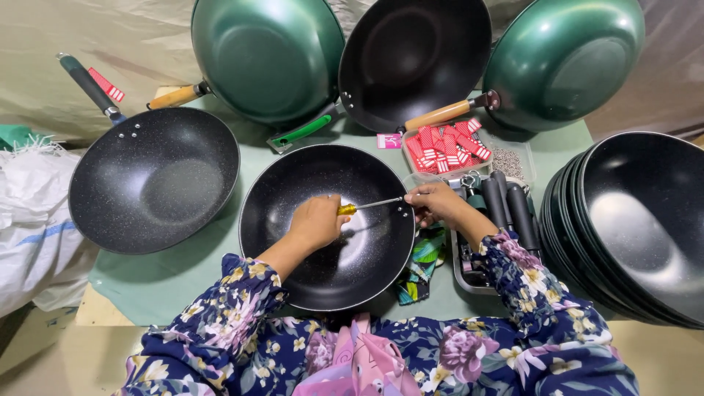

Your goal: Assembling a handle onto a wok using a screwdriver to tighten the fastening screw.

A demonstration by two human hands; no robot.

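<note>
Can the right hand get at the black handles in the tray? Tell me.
Probably yes. The right hand sits at the pan's rim, right beside the black handles in the tray, with nothing between them, though its fingers are busy at the screwdriver tip.

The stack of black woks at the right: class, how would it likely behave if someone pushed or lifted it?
The stack of black woks looks heavy: several nested metal bowls. It would probably be stiff, not floppy. Rounded bottoms and the tilted nesting suggest it may rock or slide apart if pushed on the green mat.
</note>
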